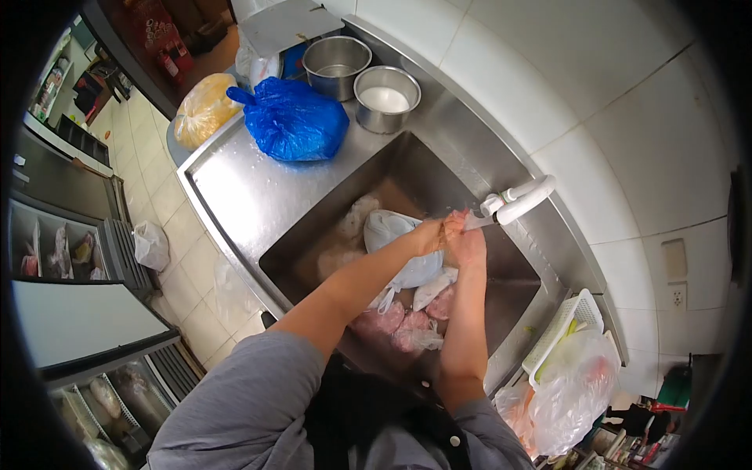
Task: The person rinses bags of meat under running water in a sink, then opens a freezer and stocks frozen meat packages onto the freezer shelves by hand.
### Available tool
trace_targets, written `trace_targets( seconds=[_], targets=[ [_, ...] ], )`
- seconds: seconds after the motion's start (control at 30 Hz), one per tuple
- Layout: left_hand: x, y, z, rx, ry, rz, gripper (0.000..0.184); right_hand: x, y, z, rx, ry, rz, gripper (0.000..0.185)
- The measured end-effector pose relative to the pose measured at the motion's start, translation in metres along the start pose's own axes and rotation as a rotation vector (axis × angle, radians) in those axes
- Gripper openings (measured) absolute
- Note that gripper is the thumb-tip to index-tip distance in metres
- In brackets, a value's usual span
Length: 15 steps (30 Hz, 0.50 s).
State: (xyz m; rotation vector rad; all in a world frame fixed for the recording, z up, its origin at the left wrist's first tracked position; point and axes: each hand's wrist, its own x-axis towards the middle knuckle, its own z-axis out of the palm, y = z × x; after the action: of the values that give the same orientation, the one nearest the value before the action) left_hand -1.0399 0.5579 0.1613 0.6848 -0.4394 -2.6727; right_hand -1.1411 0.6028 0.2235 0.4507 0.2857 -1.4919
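Under the tap (526, 200) at the right of the steel sink, my left hand (431, 235) and my right hand (468, 241) are pressed together, fingers closed. Something small and pale pink shows between them, too small to name. Pale water or plastic shows by the tap's mouth. Just below my left hand a whitish plastic bag (388, 225) lies in the sink. Nearer to me are bags of pink meat (380, 321) and a white packet (435, 288). Cloudy water partly covers the bags on the left side.
On the steel counter (219, 184) stand a blue bag (294, 121), a steel pot (337, 66) and another pot (387, 98) with white contents. A yellowish bag (205, 111) lies at the far left. A white basket (560, 329) and plastic bags (576, 392) are at the right.
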Motion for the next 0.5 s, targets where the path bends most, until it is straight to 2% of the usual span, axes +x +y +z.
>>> trace_targets(
  seconds=[0.07,0.1,0.13,0.17,0.2,0.23,0.27,0.33,0.37,0.43,0.5],
  targets=[
    [-0.004,0.001,0.004,0.023,-0.061,0.016,0.014,-0.001,-0.003,0.002,-0.074,-0.033,0.119,0.019],
    [-0.01,0.003,0.013,0.125,0.03,-0.003,0.013,-0.004,-0.004,0.002,-0.072,-0.028,0.117,0.019],
    [-0.017,0.007,0.02,0.227,0.121,-0.02,0.012,-0.007,-0.004,0.002,-0.375,0.027,0.011,0.02],
    [-0.007,0.002,0.006,0.222,0.123,-0.024,0.012,-0.01,-0.004,0.003,-0.679,0.082,-0.095,0.023],
    [0.011,-0.007,-0.022,0.302,0.017,0.009,0.013,-0.016,-0.004,0.007,-0.679,0.087,-0.091,0.023],
    [0.021,-0.012,-0.037,0.381,-0.089,0.043,0.015,-0.023,-0.002,0.013,-1.022,0.14,-0.137,0.024],
    [0.016,-0.008,-0.031,0.376,-0.086,0.043,0.015,-0.029,-0.001,0.018,-1.364,0.192,-0.181,0.025],
    [-0.004,0.006,-0.004,0.488,0.051,0.034,0.022,-0.035,0.001,0.025,-1.482,0.205,-0.182,0.024],
    [-0.008,0.008,0.0,0.484,0.053,0.033,0.022,-0.037,0.002,0.027,-1.598,0.215,-0.187,0.023],
    [-0.016,0.013,0.008,0.378,-0.072,0.153,0.026,-0.038,0.003,0.03,-1.66,0.163,-0.195,0.02],
    [-0.014,0.017,0.015,0.468,-0.002,0.153,0.028,-0.035,0.0,0.031,-1.723,0.107,-0.206,0.017]
  ],
)
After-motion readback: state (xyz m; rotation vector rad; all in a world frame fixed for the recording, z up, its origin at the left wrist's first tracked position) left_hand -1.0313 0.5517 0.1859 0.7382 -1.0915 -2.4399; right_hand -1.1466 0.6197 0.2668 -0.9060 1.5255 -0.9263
